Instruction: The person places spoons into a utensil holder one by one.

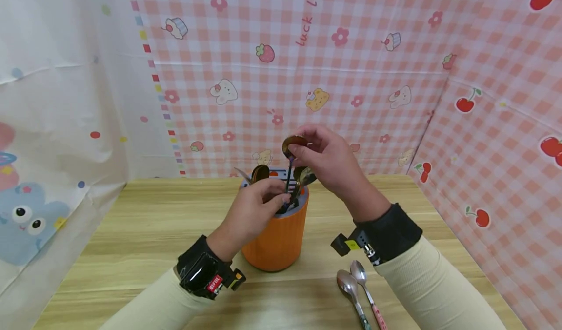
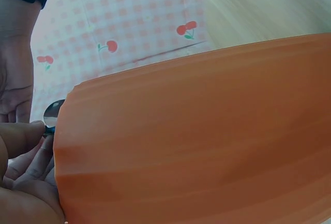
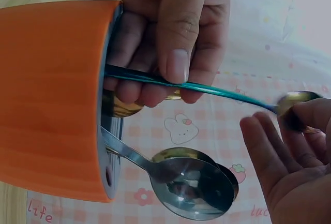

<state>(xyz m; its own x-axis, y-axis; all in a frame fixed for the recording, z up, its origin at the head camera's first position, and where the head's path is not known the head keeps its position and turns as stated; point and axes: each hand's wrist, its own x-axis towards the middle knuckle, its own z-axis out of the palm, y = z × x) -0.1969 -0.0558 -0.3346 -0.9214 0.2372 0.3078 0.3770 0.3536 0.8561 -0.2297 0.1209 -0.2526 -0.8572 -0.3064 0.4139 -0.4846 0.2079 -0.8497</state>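
An orange ribbed utensil holder [image 1: 274, 244] stands upright on the table with several spoons in it. My right hand [image 1: 335, 161] pinches the bowl of a spoon with a gold bowl and a teal handle [image 3: 220, 90], above the holder. The lower end of that handle goes into the holder's top. At the rim, my left hand [image 1: 250, 210] pinches the same handle, its thumb on one side and fingers behind in the right wrist view. Next to it a silver spoon [image 3: 192, 189] leans out of the holder, overlapping other spoon bowls. The handle's tip is hidden inside.
Two spoons lie on the wooden table [image 1: 175, 227] at the front right: a larger one [image 1: 348, 283] with a dark patterned handle and a smaller one [image 1: 359, 271] with a pink handle. Checked cloth [image 1: 272, 91] hangs behind and to the right.
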